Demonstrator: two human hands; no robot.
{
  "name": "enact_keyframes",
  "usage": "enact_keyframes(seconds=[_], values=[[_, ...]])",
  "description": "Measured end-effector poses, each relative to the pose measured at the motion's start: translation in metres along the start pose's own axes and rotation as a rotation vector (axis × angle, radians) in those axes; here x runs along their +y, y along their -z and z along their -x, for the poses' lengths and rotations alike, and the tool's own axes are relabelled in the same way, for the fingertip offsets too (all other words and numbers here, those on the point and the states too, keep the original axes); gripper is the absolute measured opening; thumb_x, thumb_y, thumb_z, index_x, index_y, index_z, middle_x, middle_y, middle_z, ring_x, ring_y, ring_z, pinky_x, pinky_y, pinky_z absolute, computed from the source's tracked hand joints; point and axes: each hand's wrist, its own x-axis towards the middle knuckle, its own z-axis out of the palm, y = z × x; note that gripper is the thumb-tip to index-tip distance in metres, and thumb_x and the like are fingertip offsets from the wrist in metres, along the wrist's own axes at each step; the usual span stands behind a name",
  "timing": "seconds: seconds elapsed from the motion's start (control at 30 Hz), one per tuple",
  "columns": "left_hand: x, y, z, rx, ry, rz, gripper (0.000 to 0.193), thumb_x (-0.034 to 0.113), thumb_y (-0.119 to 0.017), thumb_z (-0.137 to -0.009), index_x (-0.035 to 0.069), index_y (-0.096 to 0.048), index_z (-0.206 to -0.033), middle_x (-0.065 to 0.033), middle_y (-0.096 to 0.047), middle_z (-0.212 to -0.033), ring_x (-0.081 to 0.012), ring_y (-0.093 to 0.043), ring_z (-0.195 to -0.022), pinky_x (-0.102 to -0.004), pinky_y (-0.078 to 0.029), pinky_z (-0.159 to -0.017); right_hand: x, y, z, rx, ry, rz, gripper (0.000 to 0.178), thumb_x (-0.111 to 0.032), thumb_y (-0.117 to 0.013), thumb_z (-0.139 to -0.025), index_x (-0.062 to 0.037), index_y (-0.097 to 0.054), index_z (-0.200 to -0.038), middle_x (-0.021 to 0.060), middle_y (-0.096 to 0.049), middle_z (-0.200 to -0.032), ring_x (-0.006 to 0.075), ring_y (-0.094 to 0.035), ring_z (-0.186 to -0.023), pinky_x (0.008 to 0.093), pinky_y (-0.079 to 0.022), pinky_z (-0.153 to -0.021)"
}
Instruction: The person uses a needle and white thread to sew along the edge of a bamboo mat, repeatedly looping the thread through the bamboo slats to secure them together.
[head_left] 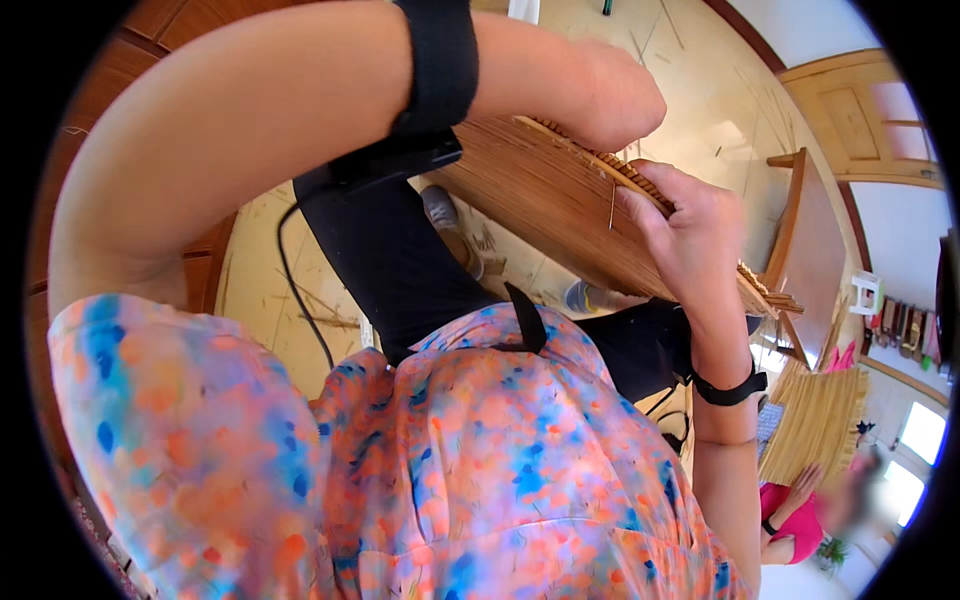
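One woven reed mat lies across your lap, tilted, its far edge raised. Your right hand grips that mat's edge, fingers curled over the slats. Your left hand is clenched on the same edge, just beyond, forearm crossing above the mat. Beyond the mat: open floor, one wooden table, and another person's mat.
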Motion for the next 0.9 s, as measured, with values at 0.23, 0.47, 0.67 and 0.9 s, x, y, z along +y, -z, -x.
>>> enact_keyframes(seconds=[0.23, 0.47, 0.67, 0.9], values=[[-0.036, 0.017, 0.001, 0.806, 0.177, -0.009, 0.021, 0.008, -0.054, -0.086, 0.007, -0.063, -0.105, -0.0142, -0.061, -0.098, -0.0348, -0.065, -0.085, -0.0425, -0.052, -0.071, 0.026, 0.015, -0.039, -0.088, -0.195, -0.001, 0.025, -0.024, -0.075, -0.076, -0.0075, -0.074, -0.094, 0.0176, -0.067, -0.075, 0.0334, -0.064, -0.067, 0.0384, -0.051, -0.064], [-0.001, -0.035, 0.054, 0.765, 0.396, 1.054, 0.018, 0.018, -0.060, -0.094, 0.001, -0.065, -0.095, -0.0022, -0.062, -0.071, -0.0076, -0.060, -0.067, -0.0232, -0.048, -0.061, 0.046, 0.014, -0.054, -0.070, -0.194, -0.033, 0.027, -0.025, -0.075, -0.077, -0.0071, -0.074, -0.097, 0.0160, -0.070, -0.081, 0.0317, -0.067, -0.072, 0.0368, -0.053, -0.070], [0.023, -0.059, 0.025, 0.473, 0.430, 1.401, 0.023, 0.021, -0.060, -0.094, 0.000, -0.065, -0.086, -0.0027, -0.063, -0.068, -0.0090, -0.059, -0.061, -0.0227, -0.046, -0.061, 0.056, 0.014, -0.059, -0.071, -0.201, -0.043, 0.028, -0.025, -0.075, -0.077, -0.0056, -0.073, -0.098, 0.0162, -0.071, -0.081, 0.0301, -0.068, -0.073, 0.0364, -0.053, -0.070], [0.026, -0.059, 0.001, 0.536, 0.462, 1.704, 0.025, 0.023, -0.061, -0.094, 0.001, -0.067, -0.084, -0.0040, -0.065, -0.069, -0.0103, -0.060, -0.060, -0.0228, -0.047, -0.057, 0.051, 0.014, -0.057, -0.084, -0.236, -0.064, 0.028, -0.025, -0.075, -0.078, -0.0055, -0.074, -0.098, 0.0160, -0.070, -0.080, 0.0281, -0.068, -0.069, 0.0343, -0.053, -0.067]])
